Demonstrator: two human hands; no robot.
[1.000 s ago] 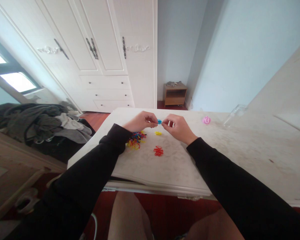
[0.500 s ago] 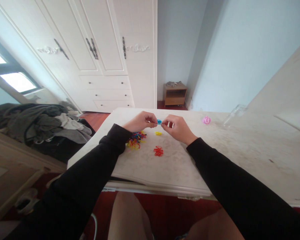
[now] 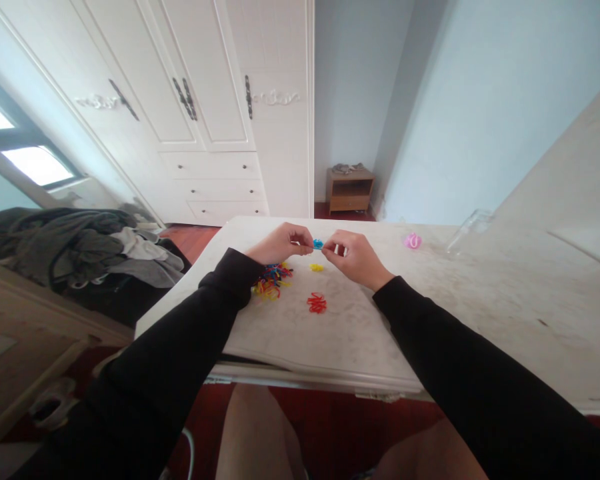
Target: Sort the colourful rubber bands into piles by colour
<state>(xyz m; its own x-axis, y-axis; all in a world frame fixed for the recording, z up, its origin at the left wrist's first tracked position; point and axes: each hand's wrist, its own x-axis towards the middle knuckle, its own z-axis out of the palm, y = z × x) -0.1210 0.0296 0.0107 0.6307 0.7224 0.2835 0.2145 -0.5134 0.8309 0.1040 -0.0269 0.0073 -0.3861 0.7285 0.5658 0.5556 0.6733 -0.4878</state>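
Observation:
My left hand (image 3: pixel 291 241) and my right hand (image 3: pixel 346 252) meet over the far part of the white table (image 3: pixel 280 340). Both pinch the ends of a thin blue rubber band (image 3: pixel 318 249), which spans the small gap between the fingertips. Right behind it shows a small blue clump of bands (image 3: pixel 318 243), partly covered by the fingers. A little yellow pile (image 3: pixel 316 267) lies just below the hands, and a red pile of bands (image 3: pixel 317 303) lies closer to me. Beside my left wrist is a mixed heap of coloured bands (image 3: pixel 273 281), partly hidden by the sleeve.
A pink clump (image 3: pixel 413 241) lies on the table to the right, near a clear bottle or jar (image 3: pixel 470 232) on its side. Dark and grey clothes (image 3: pixel 80 253) are heaped at the left. A white wardrobe (image 3: pixel 205 120) and a small wooden cabinet (image 3: pixel 351 190) stand beyond.
Hardly anything differs. Both hands keep their pinch on the blue band, with only a tiny shift of the fingers.

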